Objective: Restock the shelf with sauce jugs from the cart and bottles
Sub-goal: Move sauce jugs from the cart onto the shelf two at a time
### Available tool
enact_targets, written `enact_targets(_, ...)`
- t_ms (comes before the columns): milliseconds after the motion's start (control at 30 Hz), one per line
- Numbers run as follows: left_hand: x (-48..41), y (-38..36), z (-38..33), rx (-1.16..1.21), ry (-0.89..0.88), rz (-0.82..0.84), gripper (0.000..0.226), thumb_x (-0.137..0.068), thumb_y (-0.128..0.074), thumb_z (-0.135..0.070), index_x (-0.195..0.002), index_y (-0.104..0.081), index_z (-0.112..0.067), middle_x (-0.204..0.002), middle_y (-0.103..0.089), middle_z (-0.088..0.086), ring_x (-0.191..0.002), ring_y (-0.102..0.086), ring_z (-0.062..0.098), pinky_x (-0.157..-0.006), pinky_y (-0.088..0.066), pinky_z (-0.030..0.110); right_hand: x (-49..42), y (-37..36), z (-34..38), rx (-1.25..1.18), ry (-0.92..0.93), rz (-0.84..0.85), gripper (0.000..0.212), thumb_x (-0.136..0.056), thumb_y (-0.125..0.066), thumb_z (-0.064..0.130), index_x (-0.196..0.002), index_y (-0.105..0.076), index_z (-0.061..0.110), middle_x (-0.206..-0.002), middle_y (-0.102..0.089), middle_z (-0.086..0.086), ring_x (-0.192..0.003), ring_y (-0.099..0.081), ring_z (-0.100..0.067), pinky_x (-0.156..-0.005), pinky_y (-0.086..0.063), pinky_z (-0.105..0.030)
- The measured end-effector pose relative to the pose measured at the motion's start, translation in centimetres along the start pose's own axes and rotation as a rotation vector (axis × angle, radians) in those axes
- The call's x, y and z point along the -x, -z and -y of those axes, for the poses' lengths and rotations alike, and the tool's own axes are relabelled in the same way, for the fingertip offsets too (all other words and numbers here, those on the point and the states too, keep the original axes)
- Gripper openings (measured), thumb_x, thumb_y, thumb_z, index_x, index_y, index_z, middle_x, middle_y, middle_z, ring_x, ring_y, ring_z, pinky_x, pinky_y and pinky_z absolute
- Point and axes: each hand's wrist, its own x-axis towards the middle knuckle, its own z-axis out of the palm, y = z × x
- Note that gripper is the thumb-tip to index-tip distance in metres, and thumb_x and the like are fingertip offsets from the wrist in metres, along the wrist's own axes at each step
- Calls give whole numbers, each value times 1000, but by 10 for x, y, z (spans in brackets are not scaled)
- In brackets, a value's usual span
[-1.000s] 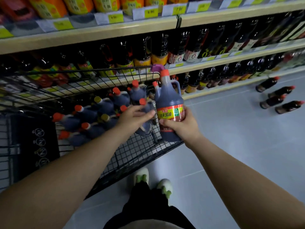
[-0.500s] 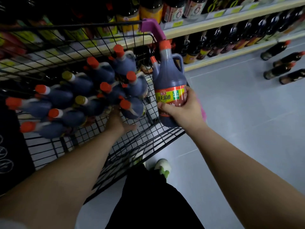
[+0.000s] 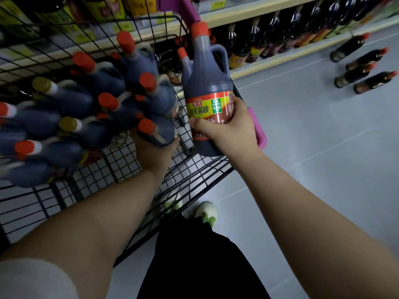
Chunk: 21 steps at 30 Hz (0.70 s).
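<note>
Right hand (image 3: 226,128): fingers wrapped round upright soy sauce jug (image 3: 207,83) at label, over cart (image 3: 112,167) edge. Left hand (image 3: 153,154) cups second jug (image 3: 157,130) lying in cart, fingertips hidden. Hook its handle b4 lifting, prob heavy. Shelf (image 3: 280,60) near.

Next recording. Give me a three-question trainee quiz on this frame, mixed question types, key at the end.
1. True or false: the right hand has its grip on the labelled body of the upright soy sauce jug, not on its handle.
2. What does the left hand hold? A) an orange-capped jug lying in the wire cart; B) a shelf price tag; C) the cart's purple handle.
3. How many dark bottles lie on the floor at the right?
Key: 1 true; 2 A; 3 four.
</note>
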Motion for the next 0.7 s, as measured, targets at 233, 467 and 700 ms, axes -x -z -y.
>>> enact_targets(233,8,27,-18,-89,37,163,94,-49,-90,-31,-131,-45,-22,-129,-58,-8,-115,-55,11,-91,-38,18,3,4,2,9,-77,36,92,-39,-86,51,-120,-50,25,-101,-69,7,-89,-69,-15,-80,-59,-41)
enact_targets(467,33,83,-76,-171,-59,317,86,-49,-92,-33,-123,-49,-22,-113,-61,-6,-102,-57,14,-86,-46,27,24,23,38,-90,-175,108,91,-37,-90,41,-117,-55,16,-101,-72,-3,-89,-71,-22,-81,-59,-46)
enact_targets(700,48,115,-161,52,-9,492,80,-48,-92,-26,-119,-57,-18,-113,-65,-3,-99,-63,16,-80,-51,29,50,60,82,-277,-184,82,43,-66,-86,13,-101,-61,12,-103,-71,-14,-87,-71,-28,-75,-60,-37)
